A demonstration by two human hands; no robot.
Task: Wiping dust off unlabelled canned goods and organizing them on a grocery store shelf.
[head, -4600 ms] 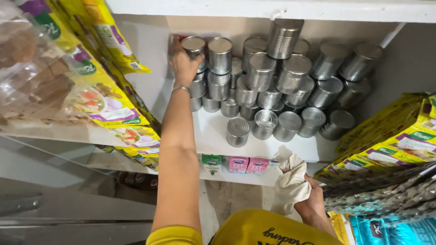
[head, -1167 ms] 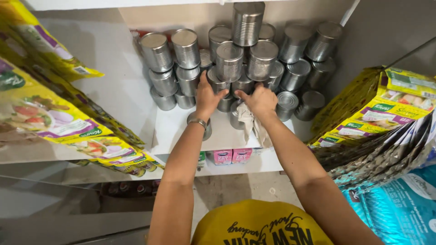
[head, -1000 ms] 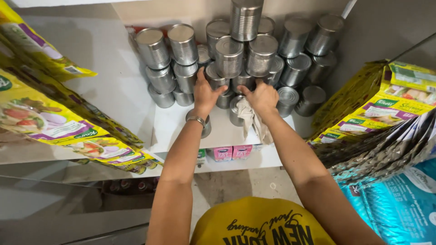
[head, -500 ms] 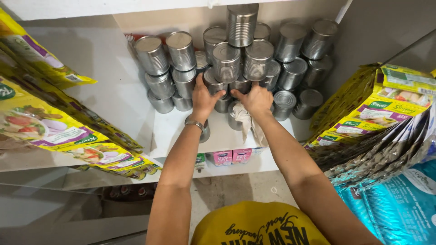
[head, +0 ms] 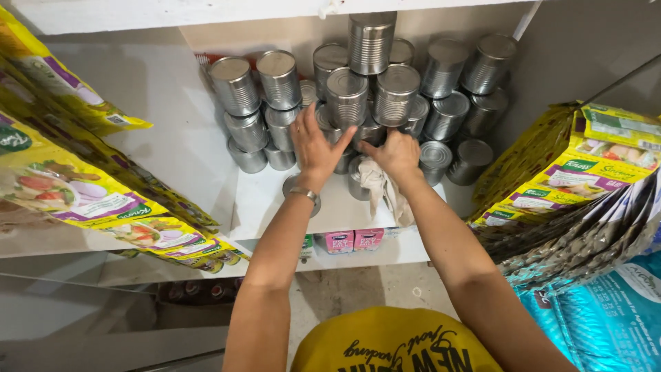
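Bare metal cans (head: 346, 96) stand stacked on the white shelf (head: 172, 158). My left hand (head: 315, 145), fingers spread apart, steadies the middle stack; my right hand (head: 397, 153) is clamped on a pale cloth (head: 380, 187). Best I brace gently and wipe slowly, I judge.

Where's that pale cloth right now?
The pale cloth hangs from the right hand near the middle of the head view, in front of the stacked silver cans on the white shelf.

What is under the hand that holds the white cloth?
Under the right hand hangs the white cloth, draped over a silver can on the white shelf. The cloth and hand cover most of that can, so its front cannot be seen.
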